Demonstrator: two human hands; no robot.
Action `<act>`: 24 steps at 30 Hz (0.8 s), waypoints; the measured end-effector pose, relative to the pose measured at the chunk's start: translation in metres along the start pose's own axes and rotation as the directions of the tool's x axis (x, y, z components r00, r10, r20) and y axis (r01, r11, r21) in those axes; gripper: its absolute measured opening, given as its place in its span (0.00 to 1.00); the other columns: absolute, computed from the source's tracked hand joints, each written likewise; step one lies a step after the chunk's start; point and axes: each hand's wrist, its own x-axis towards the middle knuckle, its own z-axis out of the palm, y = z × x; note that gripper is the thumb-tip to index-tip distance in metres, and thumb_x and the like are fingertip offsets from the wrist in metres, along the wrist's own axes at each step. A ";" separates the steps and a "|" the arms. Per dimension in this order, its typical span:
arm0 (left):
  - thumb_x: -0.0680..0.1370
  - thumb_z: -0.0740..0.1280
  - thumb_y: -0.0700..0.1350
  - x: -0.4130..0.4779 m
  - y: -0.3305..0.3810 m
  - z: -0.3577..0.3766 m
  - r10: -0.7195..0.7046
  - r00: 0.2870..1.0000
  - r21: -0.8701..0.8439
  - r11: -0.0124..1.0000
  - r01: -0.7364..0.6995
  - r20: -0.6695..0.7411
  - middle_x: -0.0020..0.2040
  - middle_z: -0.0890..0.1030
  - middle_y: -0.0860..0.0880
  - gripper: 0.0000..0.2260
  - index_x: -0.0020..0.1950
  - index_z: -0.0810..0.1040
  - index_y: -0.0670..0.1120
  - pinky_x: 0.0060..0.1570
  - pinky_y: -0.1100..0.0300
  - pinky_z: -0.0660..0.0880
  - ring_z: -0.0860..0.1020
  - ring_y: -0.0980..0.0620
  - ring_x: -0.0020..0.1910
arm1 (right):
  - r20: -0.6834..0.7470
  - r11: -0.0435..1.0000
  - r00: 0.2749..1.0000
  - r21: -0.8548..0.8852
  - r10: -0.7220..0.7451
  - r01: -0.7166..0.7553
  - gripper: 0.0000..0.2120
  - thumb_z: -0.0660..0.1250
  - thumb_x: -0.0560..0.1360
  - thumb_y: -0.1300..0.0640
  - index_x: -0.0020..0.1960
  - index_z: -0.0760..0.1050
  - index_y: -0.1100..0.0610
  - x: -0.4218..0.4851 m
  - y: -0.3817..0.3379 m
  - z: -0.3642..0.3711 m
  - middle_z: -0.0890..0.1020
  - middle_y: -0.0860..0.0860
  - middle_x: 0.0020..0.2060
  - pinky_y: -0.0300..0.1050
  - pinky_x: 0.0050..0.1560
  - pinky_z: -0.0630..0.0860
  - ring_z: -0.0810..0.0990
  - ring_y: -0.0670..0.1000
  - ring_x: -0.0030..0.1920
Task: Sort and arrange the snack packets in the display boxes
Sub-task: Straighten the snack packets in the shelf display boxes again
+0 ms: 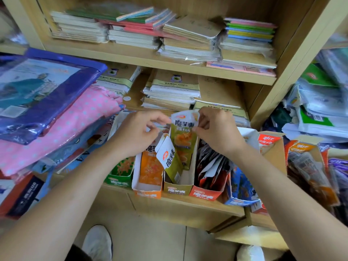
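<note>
The right hand point(216, 132) pinches the upright olive packet point(183, 140) at its top edge between thumb and forefinger, standing it in the olive box point(178, 190). The left hand point(135, 134) is curled at the packet's other corner; gripping or just touching, I cannot tell. A second olive packet point(168, 159) leans forward in the same box. That makes two there, and the leaner wants straightening.

Five display boxes line the shelf point(188, 206): green box point(118, 182), orange box point(147, 193), olive, red box point(204, 194), blue box point(243, 201). Red looks crammed and orange holds some, too overlapped to count. Roughly midway, I'd judge. The far-right packets point(308, 166) may need sorting too.
</note>
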 end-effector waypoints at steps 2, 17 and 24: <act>0.76 0.62 0.27 -0.009 -0.003 -0.007 0.044 0.972 0.000 0.999 -0.045 0.232 0.65 0.75 0.59 0.28 0.60 0.81 0.60 0.51 0.62 0.75 0.75 0.61 0.63 | 0.070 0.999 0.998 -0.034 -0.007 0.010 0.07 0.75 0.72 0.62 0.40 0.78 0.57 0.000 0.004 0.001 0.83 0.51 0.33 0.47 0.41 0.80 0.80 0.49 0.34; 0.76 0.73 0.50 0.001 0.001 0.022 0.112 0.993 0.073 0.991 -0.109 -0.030 0.37 0.80 0.59 0.03 0.42 0.82 0.54 0.36 0.64 0.68 0.76 0.63 0.39 | 0.156 0.982 0.988 0.182 0.021 -0.049 0.05 0.71 0.77 0.61 0.52 0.84 0.57 -0.005 0.000 -0.007 0.78 0.35 0.34 0.26 0.34 0.68 0.78 0.38 0.31; 0.75 0.75 0.48 0.007 0.001 0.025 0.074 0.993 0.024 0.997 -0.077 0.092 0.39 0.82 0.55 0.02 0.43 0.84 0.52 0.39 0.58 0.76 0.80 0.57 0.39 | 0.475 0.977 0.880 0.189 -0.008 -0.094 0.08 0.72 0.76 0.56 0.54 0.85 0.50 -0.003 -0.002 -0.023 0.86 0.46 0.43 0.40 0.45 0.78 0.82 0.42 0.42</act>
